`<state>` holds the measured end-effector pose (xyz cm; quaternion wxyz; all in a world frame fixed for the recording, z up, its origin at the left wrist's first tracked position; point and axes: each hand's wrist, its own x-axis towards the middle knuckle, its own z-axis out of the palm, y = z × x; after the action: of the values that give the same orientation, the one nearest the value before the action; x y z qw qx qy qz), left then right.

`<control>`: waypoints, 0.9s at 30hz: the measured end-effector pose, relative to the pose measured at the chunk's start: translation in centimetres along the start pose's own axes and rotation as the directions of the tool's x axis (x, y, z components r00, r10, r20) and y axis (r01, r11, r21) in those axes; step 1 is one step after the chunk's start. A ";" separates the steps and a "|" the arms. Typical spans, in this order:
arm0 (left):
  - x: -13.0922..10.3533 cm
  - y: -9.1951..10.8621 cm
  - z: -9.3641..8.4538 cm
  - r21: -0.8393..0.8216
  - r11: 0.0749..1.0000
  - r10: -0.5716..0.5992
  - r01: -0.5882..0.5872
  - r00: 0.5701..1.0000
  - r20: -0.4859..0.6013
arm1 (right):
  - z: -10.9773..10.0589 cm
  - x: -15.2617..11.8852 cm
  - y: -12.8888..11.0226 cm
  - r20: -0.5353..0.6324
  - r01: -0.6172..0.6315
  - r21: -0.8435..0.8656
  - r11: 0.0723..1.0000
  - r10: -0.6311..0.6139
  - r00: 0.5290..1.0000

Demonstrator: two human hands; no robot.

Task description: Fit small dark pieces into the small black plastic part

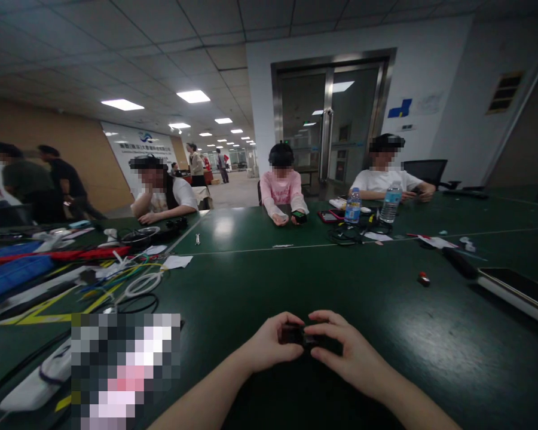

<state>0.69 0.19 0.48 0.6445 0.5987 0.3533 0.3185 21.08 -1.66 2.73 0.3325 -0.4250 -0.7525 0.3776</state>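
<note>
Toward the near edge of the green surface (251,286), the left hand (271,344) and the right hand (344,351) grasp a small black object (291,334) from its two sides. Keeping it low and level, with a soft, even squeeze, should stop slips.

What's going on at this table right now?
The wearer's left hand and right hand hold a small dark object between their fingers, low over the green table; it's too dim to identify. Across the table, a person in pink has a dark device with a green screen at one hand. Cables lie off to the left.
</note>
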 end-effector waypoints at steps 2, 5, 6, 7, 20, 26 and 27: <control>0.0 0.0 0.0 0.007 1.000 0.008 -0.008 1.000 0.000 | -0.2 0.0 0.1 0.025 -0.001 0.005 1.000 0.001 1.000; 0.0 0.1 0.2 0.025 1.000 0.017 -0.017 1.000 0.000 | -0.4 -0.1 0.2 0.038 0.017 0.000 1.000 -0.017 0.999; 0.0 0.1 0.2 0.036 0.999 0.016 -0.016 1.000 0.006 | -0.4 -0.1 0.2 0.039 0.022 -0.001 1.000 -0.022 0.999; -0.1 0.1 0.2 0.058 0.998 0.014 -0.015 1.000 0.014 | -0.5 -0.1 0.3 0.040 0.027 0.002 1.000 -0.027 0.999; -0.1 1.4 -0.6 0.698 0.713 0.053 -0.071 0.997 0.047 | -0.2 0.5 0.9 0.146 0.045 -0.200 0.979 -0.015 0.989; -1.2 1.2 -0.1 0.796 0.604 0.041 0.025 0.997 -0.062 | 0.0 0.4 1.4 0.140 -0.023 -0.234 0.972 0.057 0.988; -1.4 1.0 -0.1 0.790 0.612 0.053 0.029 0.996 -0.078 | 0.1 0.3 1.5 0.135 -0.029 -0.225 0.974 0.060 0.989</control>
<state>-0.14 -0.90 1.62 0.2954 0.8081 0.4831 0.1623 21.45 -0.88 1.51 0.2204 -0.4486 -0.8018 0.3275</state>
